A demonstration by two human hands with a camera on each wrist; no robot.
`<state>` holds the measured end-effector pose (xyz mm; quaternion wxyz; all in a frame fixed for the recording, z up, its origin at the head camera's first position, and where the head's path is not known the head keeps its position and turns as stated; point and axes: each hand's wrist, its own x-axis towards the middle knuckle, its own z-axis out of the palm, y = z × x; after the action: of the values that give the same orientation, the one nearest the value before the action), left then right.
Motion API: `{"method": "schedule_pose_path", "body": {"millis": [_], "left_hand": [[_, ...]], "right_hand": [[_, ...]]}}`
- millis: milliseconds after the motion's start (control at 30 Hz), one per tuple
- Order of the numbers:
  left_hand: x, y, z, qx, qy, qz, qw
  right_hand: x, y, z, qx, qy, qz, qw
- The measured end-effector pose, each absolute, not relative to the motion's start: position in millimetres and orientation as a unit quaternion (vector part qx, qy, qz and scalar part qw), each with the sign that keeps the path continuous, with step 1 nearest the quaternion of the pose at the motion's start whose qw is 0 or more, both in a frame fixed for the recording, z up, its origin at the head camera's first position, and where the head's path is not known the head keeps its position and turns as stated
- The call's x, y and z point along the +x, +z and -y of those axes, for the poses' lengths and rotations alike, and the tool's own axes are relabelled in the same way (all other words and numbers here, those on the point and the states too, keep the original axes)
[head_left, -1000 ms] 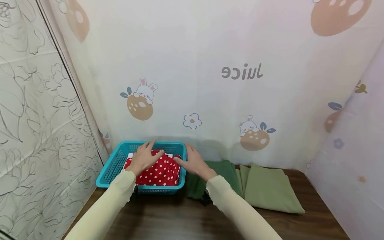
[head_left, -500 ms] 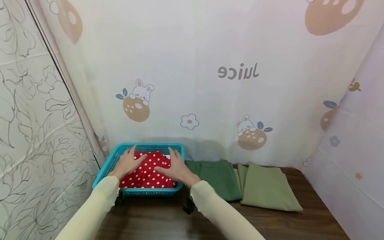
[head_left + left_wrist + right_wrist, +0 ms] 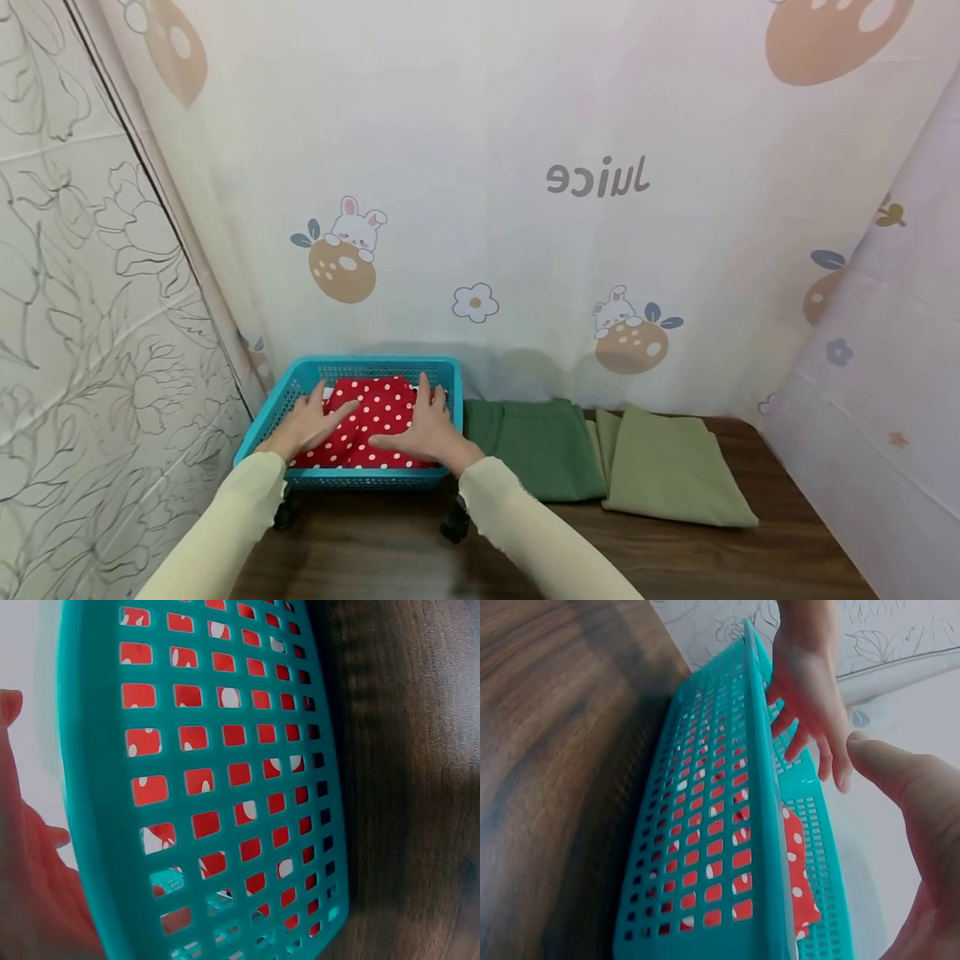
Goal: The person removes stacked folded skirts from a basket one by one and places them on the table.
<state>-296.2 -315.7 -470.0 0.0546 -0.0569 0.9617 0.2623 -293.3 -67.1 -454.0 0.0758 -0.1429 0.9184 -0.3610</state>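
Observation:
A red cloth with white polka dots (image 3: 381, 404) lies folded in a teal plastic basket (image 3: 360, 477) at the left of the table. Over the basket's left part is my left hand (image 3: 306, 425), fingers spread and pointing into it. My right hand (image 3: 426, 429) reaches over the right part, thumb stretched away from the other fingers. Neither hand grips anything. In the left wrist view the red cloth (image 3: 232, 735) shows through the basket's holes. The right wrist view has my left hand (image 3: 810, 697) dipping past the rim, and my right thumb (image 3: 889, 769) above it.
Right of the basket lies a folded dark green cloth (image 3: 543, 450). Beside it is a folded light green cloth (image 3: 671, 467). All stand on a dark wooden table (image 3: 360, 550). A patterned curtain (image 3: 510, 208) hangs close behind, with another (image 3: 112, 333) along the left.
Both hands have moved left over the basket. The right hand has gone from the basket's right rim to above the red cloth. The red cloth looks slightly shifted.

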Motion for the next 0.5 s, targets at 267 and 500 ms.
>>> {"method": "schedule_pose_path", "body": {"millis": [267, 500], "left_hand": [[-291.7, -473.8, 315.5, -0.065, 0.285, -0.948, 0.128], [-291.9, -477.1, 311.5, -0.072, 0.288, -0.946, 0.132]], "right_hand": [[-282.7, -463.6, 75.6, -0.12, -0.388, -0.909, 0.098], [-284.4, -468.5, 78.0, -0.116, -0.382, -0.909, 0.117]]}}
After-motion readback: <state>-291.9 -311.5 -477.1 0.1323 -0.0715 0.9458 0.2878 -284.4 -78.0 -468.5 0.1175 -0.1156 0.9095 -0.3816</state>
